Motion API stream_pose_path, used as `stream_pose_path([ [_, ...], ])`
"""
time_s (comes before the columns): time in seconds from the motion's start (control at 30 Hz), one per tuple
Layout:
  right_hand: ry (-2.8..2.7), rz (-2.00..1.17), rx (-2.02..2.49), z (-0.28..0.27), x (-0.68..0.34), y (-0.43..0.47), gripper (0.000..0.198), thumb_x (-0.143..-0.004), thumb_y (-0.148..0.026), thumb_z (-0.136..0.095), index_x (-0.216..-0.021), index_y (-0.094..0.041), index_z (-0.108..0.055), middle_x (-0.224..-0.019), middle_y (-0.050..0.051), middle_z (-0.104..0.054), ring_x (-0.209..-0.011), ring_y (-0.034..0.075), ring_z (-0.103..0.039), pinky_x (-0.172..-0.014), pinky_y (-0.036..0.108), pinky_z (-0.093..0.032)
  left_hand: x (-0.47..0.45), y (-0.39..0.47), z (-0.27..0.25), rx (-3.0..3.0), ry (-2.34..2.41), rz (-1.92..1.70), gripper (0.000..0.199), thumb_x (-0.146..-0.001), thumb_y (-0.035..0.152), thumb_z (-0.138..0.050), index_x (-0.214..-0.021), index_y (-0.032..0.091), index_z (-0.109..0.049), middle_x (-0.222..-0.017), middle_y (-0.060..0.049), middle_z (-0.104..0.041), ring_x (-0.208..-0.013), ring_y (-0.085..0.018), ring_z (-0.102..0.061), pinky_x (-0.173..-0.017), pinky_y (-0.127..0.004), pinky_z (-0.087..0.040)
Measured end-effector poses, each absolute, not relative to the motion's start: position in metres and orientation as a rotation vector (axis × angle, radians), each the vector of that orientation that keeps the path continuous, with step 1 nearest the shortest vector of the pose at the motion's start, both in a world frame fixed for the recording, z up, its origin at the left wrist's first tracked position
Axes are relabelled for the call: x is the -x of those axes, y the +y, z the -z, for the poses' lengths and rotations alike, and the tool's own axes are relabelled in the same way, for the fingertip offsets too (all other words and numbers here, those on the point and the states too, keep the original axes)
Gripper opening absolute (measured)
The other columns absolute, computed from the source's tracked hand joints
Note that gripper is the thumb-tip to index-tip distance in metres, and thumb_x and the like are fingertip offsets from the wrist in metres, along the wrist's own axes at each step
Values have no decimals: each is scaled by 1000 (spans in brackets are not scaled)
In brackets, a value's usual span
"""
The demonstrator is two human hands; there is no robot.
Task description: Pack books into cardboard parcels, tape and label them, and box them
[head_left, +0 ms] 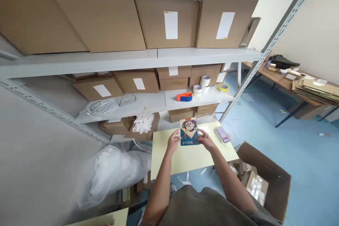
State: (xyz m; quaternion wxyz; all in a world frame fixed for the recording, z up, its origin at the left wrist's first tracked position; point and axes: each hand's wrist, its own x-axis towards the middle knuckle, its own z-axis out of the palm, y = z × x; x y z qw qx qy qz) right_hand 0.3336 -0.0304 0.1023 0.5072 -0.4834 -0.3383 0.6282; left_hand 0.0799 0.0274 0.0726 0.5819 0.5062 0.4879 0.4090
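Between my hands is a small book (189,132) with a blue and cream cover, a round picture and Chinese lettering that appears upside down. My left hand (174,141) grips its left edge, and my right hand (205,139) has hold of the right edge. The book is over a pale yellow table (169,162); I cannot tell whether it touches the surface. To the right of my right hand lies a purple item (222,135), blurred out in the picture.
Metal shelving (132,61) with cardboard boxes (169,23) rises behind the table. Tape rolls (205,81), an orange-blue tape dispenser (184,97) and a white cable (103,107) sit on its middle shelf. A large carton (275,176) holding boxes stands right; a plastic-wrapped bundle (119,169) lies left.
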Motion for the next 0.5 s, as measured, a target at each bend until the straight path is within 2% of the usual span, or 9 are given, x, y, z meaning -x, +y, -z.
stream_pose_path([
  [0.07,-877,-1418,1196,-101,-318,-24,78,-62,-25,-84,-136,-27,-59,-101,6,-82,-85,27,-77,-76,41,-61,-92,35,-76,-1225,1019,-895,68,-75,37,-89,-139,21,-71,-131,-17,-73,-107,-27,-73,-103,-44,-56],
  [0.17,-1057,-1274,1241,-100,-288,-14,77,-65,-24,-78,-139,-28,-58,-107,6,-81,-90,27,-77,-78,43,-62,-111,37,-82,-1220,873,-864,81,-77,39,-89,-150,19,-62,-125,-14,-77,-112,-28,-73,-104,-44,-56],
  [0.3,-1291,-1098,1337,-102,-253,-3,74,-71,-26,-71,-144,-32,-60,-139,7,-71,-118,31,-72,-91,47,-63,-113,44,-93,-1188,895,-976,98,-74,38,-91,-161,23,-47,-131,-12,-75,-121,-28,-71,-107,-43,-55],
  [0.4,-1420,-1054,1367,-105,-251,4,71,-75,-31,-71,-145,-36,-62,-152,5,-63,-134,33,-63,-103,52,-58,-94,60,-106,-1137,872,-1042,93,-75,40,-90,-158,25,-51,-138,-12,-72,-123,-30,-70,-106,-43,-56],
  [0.5,-1345,-933,1471,-109,-273,15,66,-78,-41,-75,-143,-35,-65,-151,8,-63,-142,36,-56,-110,58,-51,-70,75,-120,-1036,749,-1028,87,-76,43,-88,-154,24,-55,-143,-14,-68,-121,-33,-71,-100,-43,-59],
])
